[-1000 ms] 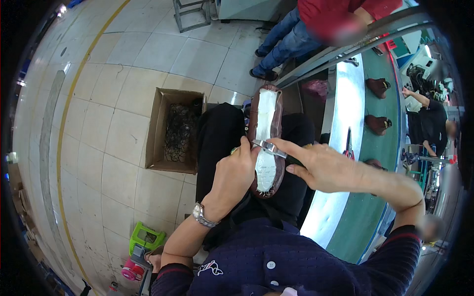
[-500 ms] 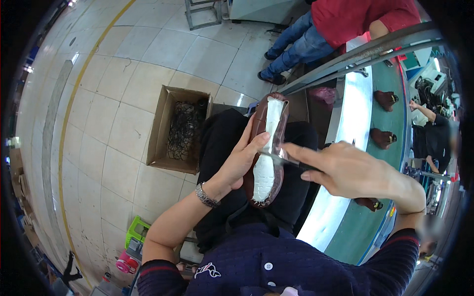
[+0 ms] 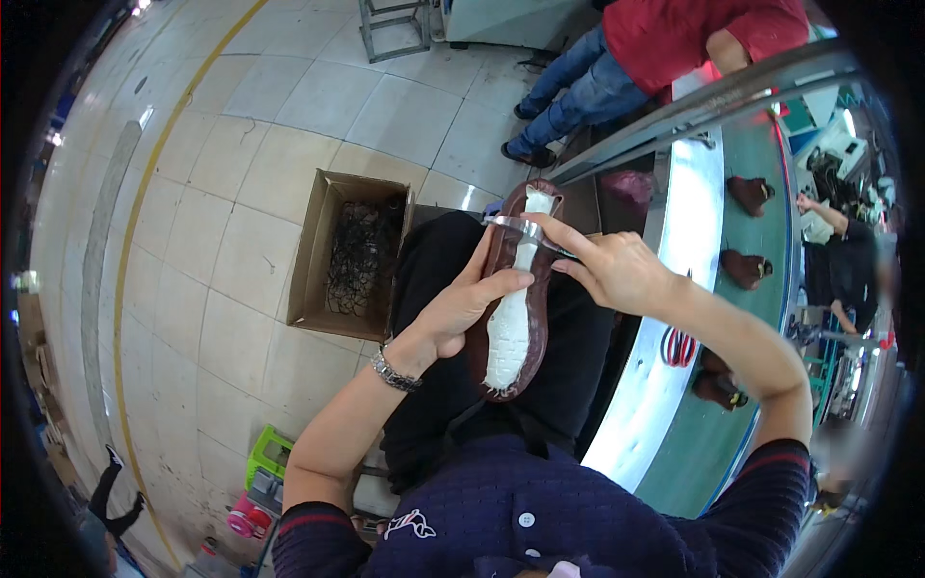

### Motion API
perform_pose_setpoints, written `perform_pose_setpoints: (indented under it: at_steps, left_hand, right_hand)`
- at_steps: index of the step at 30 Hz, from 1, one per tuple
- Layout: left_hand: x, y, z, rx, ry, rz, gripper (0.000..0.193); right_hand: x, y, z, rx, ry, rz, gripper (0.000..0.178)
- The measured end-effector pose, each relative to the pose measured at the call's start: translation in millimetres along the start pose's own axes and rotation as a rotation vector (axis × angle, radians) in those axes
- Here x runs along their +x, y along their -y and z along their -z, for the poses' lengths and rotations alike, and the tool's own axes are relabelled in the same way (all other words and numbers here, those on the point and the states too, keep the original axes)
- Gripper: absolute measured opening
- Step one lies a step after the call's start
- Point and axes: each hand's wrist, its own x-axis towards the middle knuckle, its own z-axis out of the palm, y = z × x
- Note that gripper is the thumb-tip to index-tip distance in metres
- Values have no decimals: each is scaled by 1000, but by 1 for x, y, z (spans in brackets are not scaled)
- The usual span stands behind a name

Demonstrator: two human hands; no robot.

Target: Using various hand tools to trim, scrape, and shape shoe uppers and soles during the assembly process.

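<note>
An upside-down brown leather shoe upper (image 3: pixel 479 356) with a long white insole (image 3: pixel 508 337) lies over my lap in the middle of the view. My left hand (image 3: pixel 461 310) grips it from the left side, thumb laid across the white insole. In my right hand (image 3: pixel 621 273) is a shiny metal hand tool (image 3: pixel 518 225) with a dark handle. The tool's metal part lies across the far portion of the shoe bottom. Its exact kind is unclear, since my fingers cover much of it.
Left of my legs stands an open cardboard box (image 3: pixel 303 270) with tangled dark strands inside. On the right, a metal ledge (image 3: pixel 631 424) carries a red-and-black looped object (image 3: pixel 678 347) beside a green conveyor (image 3: pixel 699 453) with several brown shoes (image 3: pixel 747 269). A person in red (image 3: pixel 665 43) stands beyond.
My right hand has moved the tool away from me, from the middle of the shoe bottom to its far part. The red-and-black looped object has come into sight.
</note>
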Motion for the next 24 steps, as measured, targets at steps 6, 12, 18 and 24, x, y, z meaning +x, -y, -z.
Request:
perform_pose_setpoints:
  at_steps: [6,12,18,24]
  left_hand:
    - [-5,-1,8,-12,9,95,98]
    - [-16,24,15,-113,40,38,94]
    - [-18,65,1,-396,92,-123,59]
    - [-28,58,-3,-85,-98,-218,71]
  right_hand:
    - [-7,25,16,160,-117,61,64]
    - [-4,44,29,-256,338,-85,66]
    - [-20,21,-7,-2,89,-147,65]
    - [-20,64,27,11,-1,-21,71]
